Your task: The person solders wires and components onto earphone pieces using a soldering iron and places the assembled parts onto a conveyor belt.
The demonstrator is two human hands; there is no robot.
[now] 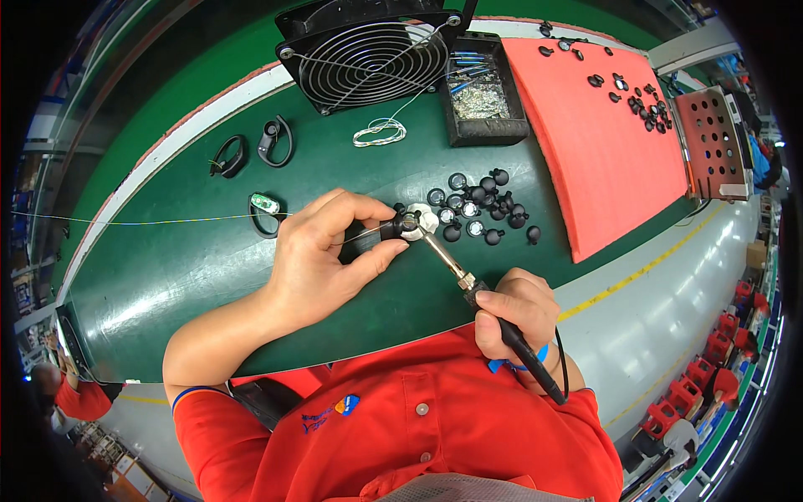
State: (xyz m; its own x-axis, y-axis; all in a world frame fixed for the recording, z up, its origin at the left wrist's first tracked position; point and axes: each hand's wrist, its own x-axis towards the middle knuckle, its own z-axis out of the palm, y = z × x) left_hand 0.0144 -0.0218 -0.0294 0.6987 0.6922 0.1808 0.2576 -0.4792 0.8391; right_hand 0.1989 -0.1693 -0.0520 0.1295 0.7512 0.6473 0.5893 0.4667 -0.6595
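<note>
My right hand is closed around the black handle of a soldering iron. The iron's tip points up and left to a small black earphone part, which my left hand pinches between thumb and forefinger. A white lump-like piece lies right at the tip; whether the two touch I cannot tell. A thin wire runs from the left edge toward my left hand. Beside that hand lies a black ear hook with a green circuit board. Several round black earphone parts are scattered to the right.
At the back stand a black fan and a black box with crumpled foil-like material. White wire is coiled before the fan. Two black ear hooks lie back left. A pink foam mat carries more round parts; a perforated metal box adjoins it.
</note>
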